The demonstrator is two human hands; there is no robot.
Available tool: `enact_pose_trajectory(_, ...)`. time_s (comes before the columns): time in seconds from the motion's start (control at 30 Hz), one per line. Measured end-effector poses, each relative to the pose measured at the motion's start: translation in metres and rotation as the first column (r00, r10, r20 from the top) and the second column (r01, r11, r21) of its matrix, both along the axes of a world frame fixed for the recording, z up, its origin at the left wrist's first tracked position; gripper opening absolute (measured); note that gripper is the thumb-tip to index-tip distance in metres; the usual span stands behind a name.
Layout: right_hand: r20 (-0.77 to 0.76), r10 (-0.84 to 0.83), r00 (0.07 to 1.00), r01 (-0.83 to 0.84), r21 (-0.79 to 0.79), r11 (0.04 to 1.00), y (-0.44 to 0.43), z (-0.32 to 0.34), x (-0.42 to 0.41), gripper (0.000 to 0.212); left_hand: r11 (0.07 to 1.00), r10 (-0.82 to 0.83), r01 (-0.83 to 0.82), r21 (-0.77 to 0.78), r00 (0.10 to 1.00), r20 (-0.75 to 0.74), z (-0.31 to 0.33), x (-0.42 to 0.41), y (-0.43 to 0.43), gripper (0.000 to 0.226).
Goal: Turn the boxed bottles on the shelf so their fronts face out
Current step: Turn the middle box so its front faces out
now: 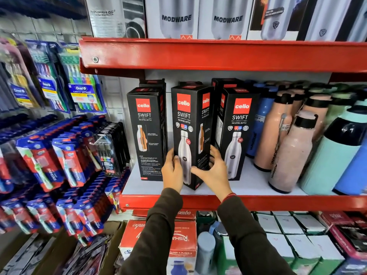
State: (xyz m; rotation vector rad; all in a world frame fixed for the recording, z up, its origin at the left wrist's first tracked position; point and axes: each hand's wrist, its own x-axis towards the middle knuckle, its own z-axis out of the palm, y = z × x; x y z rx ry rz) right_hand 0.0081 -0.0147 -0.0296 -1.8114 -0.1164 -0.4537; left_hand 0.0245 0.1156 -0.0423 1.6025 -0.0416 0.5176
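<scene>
Three black Cello Swift bottle boxes stand in a row on the white shelf (pixel 256 185). The left box (pixel 146 133) shows a side panel with an orange cutaway bottle and small text. The middle box (pixel 189 124) is angled, its silver-bottle front toward me and one side panel also showing. My left hand (pixel 172 171) grips its lower left edge and my right hand (pixel 213 171) wraps its lower right corner. The right box (pixel 237 133) shows its silver-bottle front. More black boxes stand behind them.
Loose pink, blue and mint bottles (pixel 290 151) crowd the shelf right of the boxes. A red shelf lip (pixel 278 202) runs along the front. Modware boxes (pixel 176 18) sit on the shelf above. Toothbrush packs (pixel 59 159) hang at the left. Cartons fill the shelf below.
</scene>
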Motion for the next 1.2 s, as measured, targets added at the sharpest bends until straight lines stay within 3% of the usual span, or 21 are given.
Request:
enact_pose_trajectory(0.2,-0.036,0.112,0.993,-0.112,0.013,0.994,-0.001,-0.002,0.004,0.088,0.999,0.007,-0.007,-0.042,1.000,-0.005,-0.008,0.005,0.004,0.037)
enact_pose_trajectory(0.37,-0.019,0.094,0.995,-0.094,-0.025,0.995,0.000,-0.001,0.006,0.073,0.998,0.000,0.004,-0.069,0.998,0.066,-0.009,0.004,0.000,0.036)
enact_pose_trajectory(0.87,-0.005,-0.016,1.000,0.015,-0.167,0.986,0.002,-0.010,0.018,0.066,1.000,-0.014,0.016,-0.022,0.995,0.100,-0.007,0.004,-0.008,0.035)
enact_pose_trajectory(1.2,-0.018,-0.173,0.985,0.173,-0.004,0.985,0.010,-0.010,0.015,0.047,1.000,-0.008,0.006,0.023,0.997,0.081,-0.007,0.001,-0.009,0.036)
